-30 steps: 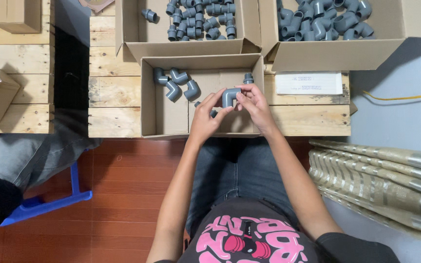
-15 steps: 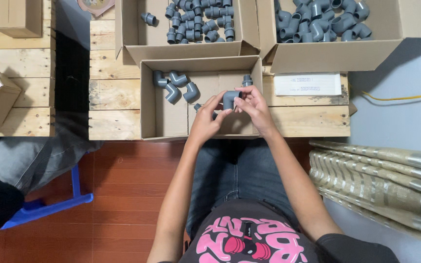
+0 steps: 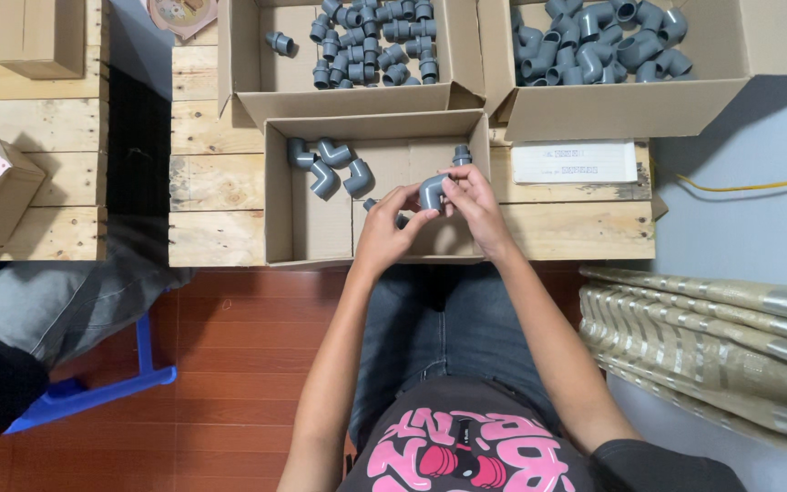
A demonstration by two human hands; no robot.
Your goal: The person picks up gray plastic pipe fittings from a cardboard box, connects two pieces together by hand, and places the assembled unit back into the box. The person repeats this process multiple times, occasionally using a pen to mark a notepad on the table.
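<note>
Both my hands meet over the near cardboard box (image 3: 280,200) on a wooden pallet table. My right hand (image 3: 475,196) pinches a grey plastic pipe elbow (image 3: 432,189) from the right. My left hand (image 3: 389,228) holds the same elbow from the left and below, with a small dark grey piece (image 3: 400,219) partly hidden under its fingers. Several assembled grey elbows (image 3: 328,166) lie in the box's far left corner. A single small grey fitting (image 3: 461,155) stands at the box's far right corner.
Two open boxes stand behind: one with several small grey couplings (image 3: 371,46), one with larger grey elbows (image 3: 594,41). A white printed label (image 3: 576,162) lies right of the near box. Another person's grey-trousered leg (image 3: 38,310) and a blue stool (image 3: 93,387) are at left. Rolled patterned material (image 3: 721,337) lies at right.
Both hands have stayed over the near box, slightly turning and working the grey elbow between the fingers. Nothing else has moved.
</note>
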